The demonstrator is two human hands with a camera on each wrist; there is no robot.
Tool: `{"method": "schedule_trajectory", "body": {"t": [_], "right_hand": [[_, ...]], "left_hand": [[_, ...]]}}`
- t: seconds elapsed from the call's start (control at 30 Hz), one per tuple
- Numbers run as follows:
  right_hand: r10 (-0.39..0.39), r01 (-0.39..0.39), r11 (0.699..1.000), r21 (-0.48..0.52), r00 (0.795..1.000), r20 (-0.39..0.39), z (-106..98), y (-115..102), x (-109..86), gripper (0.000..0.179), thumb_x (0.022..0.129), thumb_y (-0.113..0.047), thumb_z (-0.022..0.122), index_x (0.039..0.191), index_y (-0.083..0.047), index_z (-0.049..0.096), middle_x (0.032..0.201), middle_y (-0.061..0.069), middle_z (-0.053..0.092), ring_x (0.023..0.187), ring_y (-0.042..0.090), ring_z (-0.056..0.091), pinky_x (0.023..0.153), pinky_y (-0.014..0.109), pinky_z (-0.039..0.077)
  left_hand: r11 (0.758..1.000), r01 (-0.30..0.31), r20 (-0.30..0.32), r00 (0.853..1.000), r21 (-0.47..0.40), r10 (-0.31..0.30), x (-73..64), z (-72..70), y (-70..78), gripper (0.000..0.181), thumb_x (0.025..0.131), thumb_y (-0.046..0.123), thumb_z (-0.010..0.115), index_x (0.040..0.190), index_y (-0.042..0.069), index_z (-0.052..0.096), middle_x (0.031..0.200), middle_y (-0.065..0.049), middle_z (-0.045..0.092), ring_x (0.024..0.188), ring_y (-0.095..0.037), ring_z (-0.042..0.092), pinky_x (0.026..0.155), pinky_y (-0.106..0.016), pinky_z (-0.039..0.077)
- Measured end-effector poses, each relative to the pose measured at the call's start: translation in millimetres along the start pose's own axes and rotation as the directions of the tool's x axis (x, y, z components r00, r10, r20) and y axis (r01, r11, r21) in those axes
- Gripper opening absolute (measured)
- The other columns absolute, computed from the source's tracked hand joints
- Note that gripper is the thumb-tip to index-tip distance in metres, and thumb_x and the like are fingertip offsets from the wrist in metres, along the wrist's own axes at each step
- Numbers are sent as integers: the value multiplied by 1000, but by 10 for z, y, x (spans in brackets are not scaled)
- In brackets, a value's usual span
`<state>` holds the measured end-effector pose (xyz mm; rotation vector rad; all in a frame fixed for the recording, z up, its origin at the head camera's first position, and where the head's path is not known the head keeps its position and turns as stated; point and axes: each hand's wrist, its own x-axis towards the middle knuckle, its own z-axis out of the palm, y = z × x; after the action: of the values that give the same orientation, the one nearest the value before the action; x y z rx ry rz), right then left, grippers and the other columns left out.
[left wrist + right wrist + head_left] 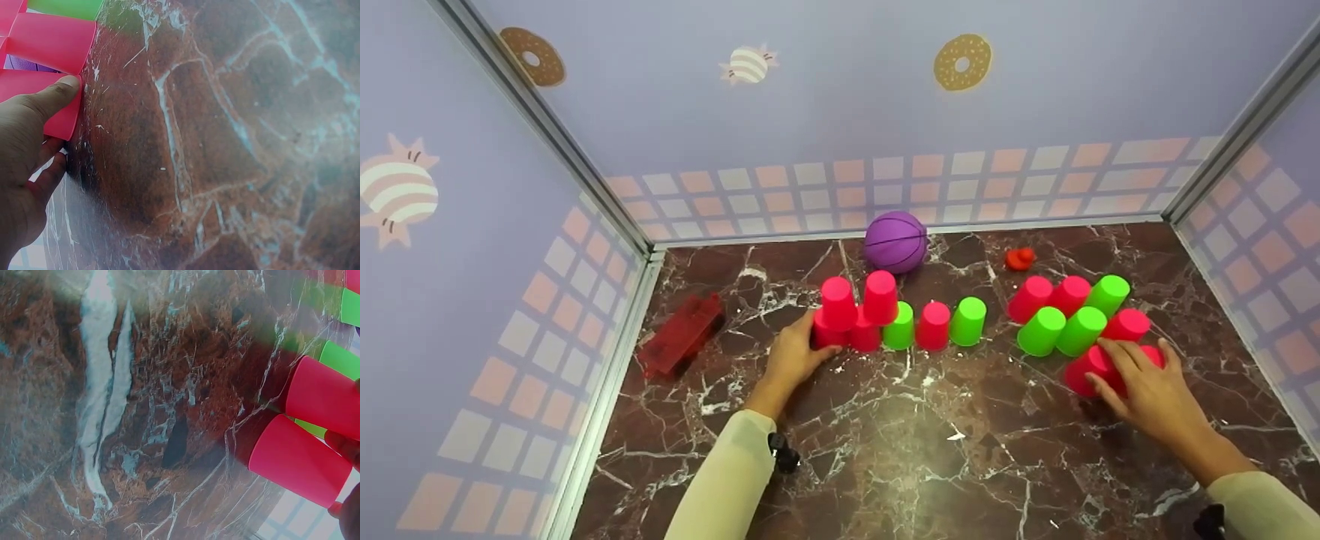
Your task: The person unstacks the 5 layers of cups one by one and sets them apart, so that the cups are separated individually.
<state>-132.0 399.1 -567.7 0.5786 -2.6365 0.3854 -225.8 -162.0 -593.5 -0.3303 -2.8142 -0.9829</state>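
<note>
My left hand (pixel 791 356) grips the leftmost pink cup (pixel 53 104) in the bottom row, its thumb on the near side and other fingers behind. That row of upside-down cups continues with another pink cup (pixel 865 334), a green cup (pixel 898 330), a pink cup (pixel 934 327) and a green cup (pixel 969 322). Two pink cups, one left (pixel 838 304) and one right (pixel 880 298), stand on top at the left end. My right hand (pixel 1155 386) holds two adjacent pink cups, the left one (pixel 326 396) and the right one (pixel 301 461), by their upper parts; the palm is hidden.
Behind the right hand stand several more pink and green cups (pixel 1041 331). A purple ball (pixel 895 241) and a small red toy (pixel 1020 259) lie near the back wall. A translucent red block (pixel 681 336) lies at left. Patterned walls enclose the dark marbled surface (pixel 907 450).
</note>
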Motion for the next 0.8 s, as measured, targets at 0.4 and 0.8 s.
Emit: {"method": "schedule_trajectory", "body": {"t": [0.4,0.8], "right_hand": [[7,-7,1000,12,1000,-9,-43,-43,23,65,90,-26,84,144,3,63,134,30,69,125,53,65,116,85,30],[-93,100,995,27,978,-189,13,-271,466,75,111,-64,51,139,4,67,130,31,68,117,55,64,111,83,34]], "left_hand": [[1000,2,1,1000,6,-2,-16,3,-8,63,86,31,96,137,9,65,123,-19,81,116,-42,78,99,-61,61],[1000,7,9,1000,4,-7,1,-7,6,62,87,31,96,137,11,66,124,-17,81,116,-41,78,101,-60,61]]}}
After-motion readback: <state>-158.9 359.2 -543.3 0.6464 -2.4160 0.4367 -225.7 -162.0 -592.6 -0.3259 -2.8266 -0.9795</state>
